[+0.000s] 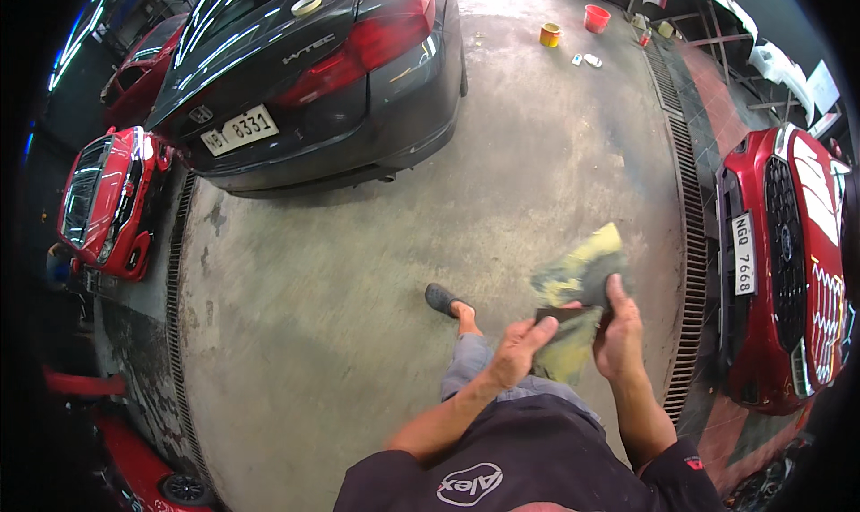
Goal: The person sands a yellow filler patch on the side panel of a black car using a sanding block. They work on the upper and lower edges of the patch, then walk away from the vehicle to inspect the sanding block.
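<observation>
In front of my body I hold a worn, pliable sheet (578, 275), blotched yellow and dark grey, which looks like used sandpaper or a stained cloth. My right hand (620, 333) is closed on its right side, the thumb lying over the grey part. A darker piece (566, 342) with a yellowish lower part hangs just below it. My left hand (522, 351) pinches this lower piece at its left edge, thumb on top. I cannot tell whether the two parts are one folded sheet or separate.
A dark sedan (358, 91) stands ahead on the left, a roll of tape (305, 6) on its trunk. Red cars flank me, one red front (779, 270) at right. A yellow can (549, 35) and red bucket (596, 19) stand far ahead. Drain grates (688, 243) run along both sides.
</observation>
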A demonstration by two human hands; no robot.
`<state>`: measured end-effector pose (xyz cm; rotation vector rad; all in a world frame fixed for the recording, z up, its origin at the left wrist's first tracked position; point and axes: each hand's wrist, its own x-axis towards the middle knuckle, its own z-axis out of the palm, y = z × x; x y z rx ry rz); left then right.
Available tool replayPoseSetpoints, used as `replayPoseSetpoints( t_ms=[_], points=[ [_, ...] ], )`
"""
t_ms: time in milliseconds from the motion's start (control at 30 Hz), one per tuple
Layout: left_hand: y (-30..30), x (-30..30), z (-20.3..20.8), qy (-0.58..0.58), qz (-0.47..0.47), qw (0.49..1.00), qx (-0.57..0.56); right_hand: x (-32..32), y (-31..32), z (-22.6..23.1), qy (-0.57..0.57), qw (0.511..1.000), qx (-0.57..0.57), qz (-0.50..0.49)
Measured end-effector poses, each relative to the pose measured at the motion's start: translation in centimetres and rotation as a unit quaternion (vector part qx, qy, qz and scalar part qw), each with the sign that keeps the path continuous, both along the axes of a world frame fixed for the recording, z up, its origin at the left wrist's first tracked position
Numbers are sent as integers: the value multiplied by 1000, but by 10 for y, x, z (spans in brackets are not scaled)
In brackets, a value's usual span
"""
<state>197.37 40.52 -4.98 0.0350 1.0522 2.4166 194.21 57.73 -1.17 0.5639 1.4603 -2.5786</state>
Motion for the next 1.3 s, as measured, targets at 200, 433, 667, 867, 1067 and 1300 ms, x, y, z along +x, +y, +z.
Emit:
replayPoseSetpoints(
  t_ms=[200, 433, 667, 867, 1067, 1300],
  points=[
    [47, 95, -9, 59, 100, 993, -27, 80, 99, 5, 79, 975, 97, -184],
    [43, 139, 30, 125, 352, 921, -109, 191, 86, 40, 274, 765, 579, 69],
    [41, 212, 66, 142, 420, 894, -61, 285, 20, 38, 467, 669, 559, 148],
    [29, 326, 82, 254, 347, 902, -20, 364, 6, 41, 574, 609, 529, 136],
    [37, 428, 84, 182, 357, 916, 7, 431, -18, 45, 591, 615, 519, 55],
    [41, 494, 67, 177, 329, 908, -186, 497, -19, 57, 462, 751, 471, 23]
  ],
)
